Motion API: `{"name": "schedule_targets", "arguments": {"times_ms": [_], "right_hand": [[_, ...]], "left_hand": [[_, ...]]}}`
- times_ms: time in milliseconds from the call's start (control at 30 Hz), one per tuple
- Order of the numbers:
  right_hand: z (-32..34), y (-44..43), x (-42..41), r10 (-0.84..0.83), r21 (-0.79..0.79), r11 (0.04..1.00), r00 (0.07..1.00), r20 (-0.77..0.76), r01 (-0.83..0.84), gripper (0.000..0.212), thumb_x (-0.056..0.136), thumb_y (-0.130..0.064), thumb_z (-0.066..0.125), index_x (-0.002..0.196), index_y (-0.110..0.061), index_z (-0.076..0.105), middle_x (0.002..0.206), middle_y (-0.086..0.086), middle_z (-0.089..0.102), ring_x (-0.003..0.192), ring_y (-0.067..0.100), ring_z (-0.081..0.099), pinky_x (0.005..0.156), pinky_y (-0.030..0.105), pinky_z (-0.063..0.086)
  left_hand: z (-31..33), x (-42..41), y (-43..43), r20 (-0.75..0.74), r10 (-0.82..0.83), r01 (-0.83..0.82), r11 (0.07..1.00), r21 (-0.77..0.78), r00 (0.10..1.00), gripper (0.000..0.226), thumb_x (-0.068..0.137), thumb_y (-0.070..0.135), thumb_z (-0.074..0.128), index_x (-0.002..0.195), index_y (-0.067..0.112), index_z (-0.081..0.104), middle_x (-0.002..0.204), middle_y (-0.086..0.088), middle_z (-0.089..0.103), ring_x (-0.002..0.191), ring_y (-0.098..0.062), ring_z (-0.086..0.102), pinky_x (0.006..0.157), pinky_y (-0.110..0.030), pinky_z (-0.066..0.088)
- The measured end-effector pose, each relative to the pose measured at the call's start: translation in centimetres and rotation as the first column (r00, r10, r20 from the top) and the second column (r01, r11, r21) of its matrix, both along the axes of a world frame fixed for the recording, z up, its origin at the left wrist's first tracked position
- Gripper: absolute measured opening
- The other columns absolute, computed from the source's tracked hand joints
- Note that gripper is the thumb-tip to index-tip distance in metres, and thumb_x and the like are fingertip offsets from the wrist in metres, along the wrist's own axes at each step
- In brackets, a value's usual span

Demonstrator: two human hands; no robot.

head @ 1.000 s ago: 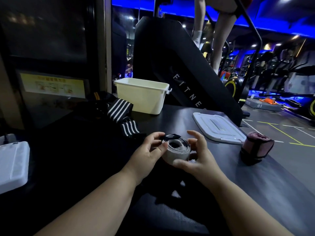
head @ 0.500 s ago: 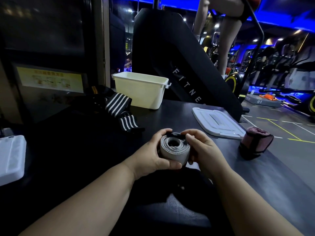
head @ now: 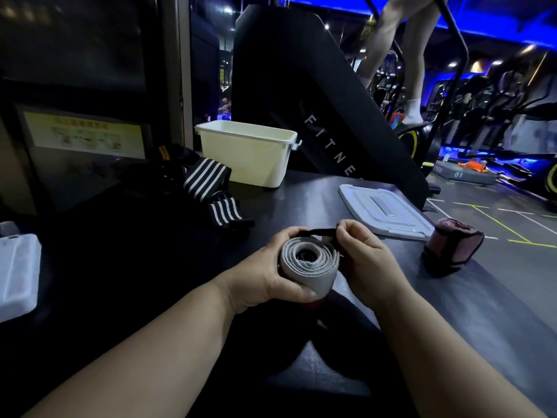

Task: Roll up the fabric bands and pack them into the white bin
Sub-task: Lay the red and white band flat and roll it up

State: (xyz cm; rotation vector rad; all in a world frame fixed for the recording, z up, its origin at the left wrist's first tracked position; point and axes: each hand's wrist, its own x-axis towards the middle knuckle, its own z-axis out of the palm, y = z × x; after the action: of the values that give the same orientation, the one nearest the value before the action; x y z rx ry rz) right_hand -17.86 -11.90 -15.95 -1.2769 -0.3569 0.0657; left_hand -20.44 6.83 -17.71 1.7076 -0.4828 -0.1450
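head view: left hand (head: 265,276) hides grey roll's (head: 307,263) underside.

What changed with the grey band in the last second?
The left hand has wrapped round the grey band, now a tighter roll turned end-on to the camera. The right hand has moved from its side to pinch the black strap on top. The white bin, lid, striped bands and pink roll stayed put.
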Motion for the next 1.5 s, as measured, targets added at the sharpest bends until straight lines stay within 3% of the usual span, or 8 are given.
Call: {"name": "schedule_targets", "arguments": {"times_ms": [267, 400, 500, 633, 767, 1033, 1300, 1500], "right_hand": [[0.0, -0.6, 0.7, 0.086, -0.044, 0.995, 0.996, -0.016, -0.087, 0.053, 0.052, -0.025, 0.094, 0.096, -0.016, 0.064, 0.066, 0.002, 0.047, 0.06, 0.012, 0.052, 0.059, 0.02, 0.047], [0.1, -0.3, 0.6, 0.017, -0.078, 0.997, 1.0, 0.011, -0.016, 0.026, 0.07, -0.009, 0.079, 0.09, -0.011, 0.063, 0.072, 0.005, 0.059, 0.066, 0.016, 0.057, 0.061, 0.021, 0.05], [0.1, -0.4, 0.2, 0.043, -0.135, 0.99, 0.999, -0.022, -0.045, 0.025, 0.077, -0.028, 0.068, 0.093, -0.01, 0.063, 0.08, 0.004, 0.064, 0.072, 0.016, 0.06, 0.062, 0.02, 0.05], [-0.8, -1.0, 0.2, 0.223, -0.169, 0.955, 0.965, -0.14, -0.245, 0.077, 0.063, -0.058, 0.08, 0.122, -0.011, 0.06, 0.122, 0.015, 0.065, 0.108, 0.028, 0.062, 0.094, 0.045, 0.046], [-1.0, -2.3, 0.5, 0.402, -0.134, 0.898, 0.906, -0.133, -0.418, 0.087, 0.059, -0.036, 0.09, 0.135, -0.014, 0.052, 0.135, 0.019, 0.057, 0.122, 0.031, 0.055, 0.103, 0.044, 0.041], [-1.2, -1.3, -0.4, 0.338, -0.441, 0.847, 0.941, 0.015, -0.297, 0.104, 0.048, -0.015, 0.091, 0.139, -0.019, 0.042, 0.132, 0.009, 0.059, 0.126, 0.023, 0.054, 0.101, 0.035, 0.045], [-0.6, -1.0, -1.0, 0.33, -0.663, 0.728, 0.937, 0.115, -0.174, 0.123, 0.051, -0.023, 0.085, 0.145, -0.047, 0.011, 0.135, -0.007, 0.054, 0.126, 0.003, 0.051, 0.101, 0.016, 0.039], [-0.4, -0.7, -0.9, 0.316, -0.691, 0.712, 0.936, 0.157, -0.125, 0.117, 0.049, -0.026, 0.082, 0.141, -0.052, 0.015, 0.138, -0.009, 0.051, 0.125, -0.001, 0.05, 0.099, 0.011, 0.037]], "left_hand": [[0.0, -0.2, -0.6, 0.068, 0.014, -0.017, 0.998, 0.054, 0.998, 0.094, 0.052, 0.021, 0.086, 0.133, 0.037, 0.043, 0.123, 0.009, 0.063, 0.117, -0.004, 0.058, 0.105, -0.026, 0.043], [-0.1, -0.2, -0.6, 0.087, 0.019, -0.022, 0.999, 0.042, 0.996, 0.092, 0.054, 0.014, 0.087, 0.133, 0.033, 0.044, 0.122, 0.007, 0.064, 0.116, -0.005, 0.059, 0.103, -0.025, 0.044], [-0.3, 0.1, -0.4, 0.06, 0.078, -0.078, 0.997, 0.005, 0.995, 0.097, 0.044, 0.027, 0.091, 0.128, 0.031, 0.044, 0.119, 0.005, 0.065, 0.113, -0.006, 0.061, 0.101, -0.027, 0.047], [-0.6, 0.3, -0.3, 0.014, 0.123, -0.122, 0.991, -0.06, 0.992, 0.101, 0.032, 0.046, 0.093, 0.12, 0.03, 0.046, 0.116, 0.005, 0.067, 0.111, -0.007, 0.063, 0.096, -0.023, 0.049], [-0.2, -0.3, 0.0, 0.005, 0.164, -0.163, 0.982, -0.099, 0.986, 0.085, 0.057, 0.083, 0.064, 0.119, 0.026, 0.054, 0.114, 0.001, 0.069, 0.108, -0.008, 0.063, 0.091, -0.02, 0.051], [0.5, -0.4, -0.3, -0.072, 0.31, -0.319, 0.927, -0.199, 0.948, 0.014, 0.097, 0.027, 0.055, 0.098, 0.017, 0.064, 0.087, -0.003, 0.065, 0.082, -0.011, 0.06, 0.072, -0.023, 0.05], [0.5, 0.6, -0.4, -0.128, 0.369, -0.39, 0.871, -0.298, 0.921, 0.012, 0.089, 0.01, 0.064, 0.079, 0.015, 0.067, 0.07, -0.001, 0.063, 0.07, -0.015, 0.057, 0.065, -0.027, 0.047], [0.8, 0.8, -0.4, -0.2, 0.382, -0.431, 0.81, -0.397, 0.902, 0.027, 0.092, 0.013, 0.062, 0.066, 0.02, 0.066, 0.064, 0.0, 0.059, 0.065, -0.015, 0.053, 0.067, -0.031, 0.042]]}}
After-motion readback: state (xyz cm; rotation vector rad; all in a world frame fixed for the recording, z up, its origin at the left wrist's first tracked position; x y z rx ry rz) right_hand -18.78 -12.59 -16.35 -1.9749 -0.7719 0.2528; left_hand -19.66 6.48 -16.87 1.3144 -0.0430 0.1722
